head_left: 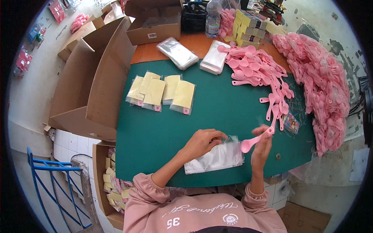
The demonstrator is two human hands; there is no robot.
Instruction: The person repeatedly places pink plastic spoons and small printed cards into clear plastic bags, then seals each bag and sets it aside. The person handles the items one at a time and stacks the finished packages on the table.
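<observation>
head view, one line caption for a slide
Over a green tabletop, the right hand holds a pink plastic spoon; the left hand is at clear flat plastic bags.

The scene is bright and fairly even, with no lamp or window visible to show the light's source. White glare streaks the clear plastic sleeves (217, 158) at lower centre and the packs of sleeves (177, 53) at upper centre. Soft shade fills the tall open carton (108, 81) at left. Slight motion blur smears the fingertips of the right hand (260, 150). Fisheye distortion bows the green tabletop (155, 136), and black vignetting swallows the frame's corners.
</observation>
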